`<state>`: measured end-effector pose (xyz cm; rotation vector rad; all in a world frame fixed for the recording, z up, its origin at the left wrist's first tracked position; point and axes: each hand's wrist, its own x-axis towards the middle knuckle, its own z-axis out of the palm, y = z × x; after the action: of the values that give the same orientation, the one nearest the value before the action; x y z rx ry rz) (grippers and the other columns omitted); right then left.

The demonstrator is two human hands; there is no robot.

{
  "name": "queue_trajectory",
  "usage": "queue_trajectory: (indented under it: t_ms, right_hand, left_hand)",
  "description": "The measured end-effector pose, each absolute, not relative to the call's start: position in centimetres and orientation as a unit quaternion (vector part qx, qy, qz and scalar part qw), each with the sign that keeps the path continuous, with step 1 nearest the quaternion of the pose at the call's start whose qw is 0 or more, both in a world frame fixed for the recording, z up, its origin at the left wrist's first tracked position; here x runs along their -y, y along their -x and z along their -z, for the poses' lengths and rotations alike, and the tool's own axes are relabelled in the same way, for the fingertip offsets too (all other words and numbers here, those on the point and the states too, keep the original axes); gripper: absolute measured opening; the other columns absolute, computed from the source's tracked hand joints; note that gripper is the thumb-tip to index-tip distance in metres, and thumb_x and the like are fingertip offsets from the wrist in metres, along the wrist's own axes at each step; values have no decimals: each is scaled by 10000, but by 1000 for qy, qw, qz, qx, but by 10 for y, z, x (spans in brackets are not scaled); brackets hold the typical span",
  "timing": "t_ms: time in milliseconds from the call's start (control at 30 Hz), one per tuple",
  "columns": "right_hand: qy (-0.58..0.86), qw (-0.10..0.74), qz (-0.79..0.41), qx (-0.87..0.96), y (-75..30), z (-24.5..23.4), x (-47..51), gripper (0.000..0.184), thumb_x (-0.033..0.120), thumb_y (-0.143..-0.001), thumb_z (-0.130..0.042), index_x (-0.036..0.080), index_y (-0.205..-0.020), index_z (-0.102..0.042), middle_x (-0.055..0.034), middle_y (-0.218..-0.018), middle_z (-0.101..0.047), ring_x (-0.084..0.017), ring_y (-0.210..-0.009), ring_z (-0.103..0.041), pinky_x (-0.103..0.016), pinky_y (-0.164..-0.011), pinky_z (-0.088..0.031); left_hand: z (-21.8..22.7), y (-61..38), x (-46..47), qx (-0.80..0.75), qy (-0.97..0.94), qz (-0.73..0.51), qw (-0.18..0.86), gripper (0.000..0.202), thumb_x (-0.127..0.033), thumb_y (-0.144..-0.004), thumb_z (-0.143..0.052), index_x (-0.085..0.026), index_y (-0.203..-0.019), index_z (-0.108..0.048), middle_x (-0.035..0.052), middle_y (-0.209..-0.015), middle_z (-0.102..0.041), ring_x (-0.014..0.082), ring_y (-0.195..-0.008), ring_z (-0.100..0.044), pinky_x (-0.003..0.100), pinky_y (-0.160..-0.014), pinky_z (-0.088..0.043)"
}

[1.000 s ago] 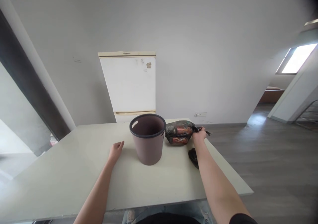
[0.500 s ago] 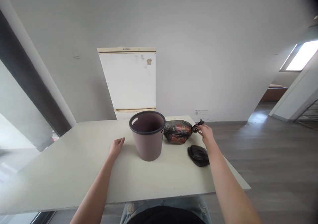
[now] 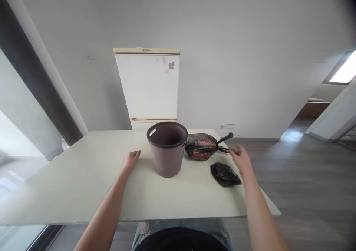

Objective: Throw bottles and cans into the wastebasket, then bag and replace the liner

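Head: bag tie (image 3: 226,149) seemingly at fingers (image 3: 236,151).

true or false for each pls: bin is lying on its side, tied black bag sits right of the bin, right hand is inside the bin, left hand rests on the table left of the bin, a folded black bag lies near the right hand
1. The bin lies on its side. False: it stands upright on the table, its opening facing up.
2. The tied bag sits right of the bin. True.
3. The right hand is inside the bin. False: it is out at the tied bag's knotted ends, at the table's right edge.
4. The left hand rests on the table left of the bin. True.
5. A folded black bag lies near the right hand. True.
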<state>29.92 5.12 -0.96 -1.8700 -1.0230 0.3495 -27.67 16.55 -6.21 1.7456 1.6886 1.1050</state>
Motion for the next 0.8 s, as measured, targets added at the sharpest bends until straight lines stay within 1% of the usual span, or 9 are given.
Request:
queue_trajectory:
  t_ms: [67, 133, 200, 267, 367, 433, 600, 700, 800]
  right_hand:
    - [752, 350, -171, 532, -306, 13, -27, 637, 599, -774, -638, 213, -1278, -693, -134, -1133, -732, -314, -996, -680, -415, -886, -523]
    - [726, 256, -201, 606, -307, 15, -7, 702, 592, -709, -737, 258, -1325, -696, -134, -1340, -686, -355, -1197, -634, -411, -984, -495]
    - [718, 192, -204, 637, -302, 17, 6, 819, 496, -621, -819, 287, -1397, -666, -120, -1459, -627, -389, -1291, -581, -418, -1032, -469]
    - [717, 172, -187, 649, -290, 18, 10, 705, 392, -622, -789, 265, -1312, -722, -125, -1405, -663, -396, -1243, -602, -427, -1030, -456]
    - [695, 238, -194, 650, -265, 18, 5, 325, 329, -722, -647, 218, -999, -776, -107, -1065, -772, -342, -1032, -675, -409, -938, -475]
    - [679, 328, -244, 609, -242, 17, 0, 229, 351, -761, -636, 205, -897, -749, -80, -891, -772, -325, -942, -690, -407, -881, -492]
    - [539, 586, -485, 362, -176, 10, 6, 488, 573, -754, -814, 190, -1050, -756, -110, -1052, -794, -339, -1011, -721, -481, -910, -549]
    - [369, 575, -650, 333, -143, 7, 17, 579, 656, -818, -764, 171, -1134, -758, -158, -1131, -780, -355, -978, -740, -560, -903, -570]
    - [340, 587, -671, 300, -119, 13, 27, 547, 628, -790, -818, 210, -1140, -776, -128, -1170, -780, -340, -1027, -735, -546, -956, -562]
  left_hand:
    - [61, 276, -165, -615, -639, -400, 233, 523, -645, -868, -499, -235, -616, -292, -37, -581, -244, 122, -579, -223, 271, -562, -152]
    - [60, 275, -165, -615, -640, -399, 230, 520, -635, -863, -506, -235, -610, -290, -37, -578, -241, 121, -578, -221, 271, -561, -154]
    - [59, 274, -165, -616, -640, -402, 225, 518, -630, -856, -512, -237, -608, -284, -38, -576, -235, 122, -579, -222, 272, -561, -157]
    - [57, 273, -164, -615, -639, -406, 218, 518, -628, -855, -508, -239, -604, -277, -37, -573, -230, 123, -579, -227, 274, -562, -161]
    - [54, 270, -160, -615, -637, -420, 199, 518, -626, -876, -481, -239, -598, -278, -37, -568, -229, 126, -572, -237, 279, -563, -166]
    - [50, 268, -155, -616, -631, -437, 177, 512, -614, -911, -449, -237, -610, -276, -37, -574, -228, 128, -574, -233, 284, -566, -167]
    - [35, 256, -134, -606, -616, -488, 123, 489, -561, -991, -394, -233, -667, -231, -42, -618, -193, 129, -598, -204, 287, -578, -176]
    - [27, 247, -124, -598, -612, -508, 104, 481, -538, -1005, -386, -233, -672, -220, -45, -623, -177, 129, -595, -197, 290, -574, -176]
    - [22, 242, -118, -592, -611, -518, 90, 484, -524, -998, -405, -233, -657, -224, -47, -602, -183, 127, -580, -199, 290, -564, -180]
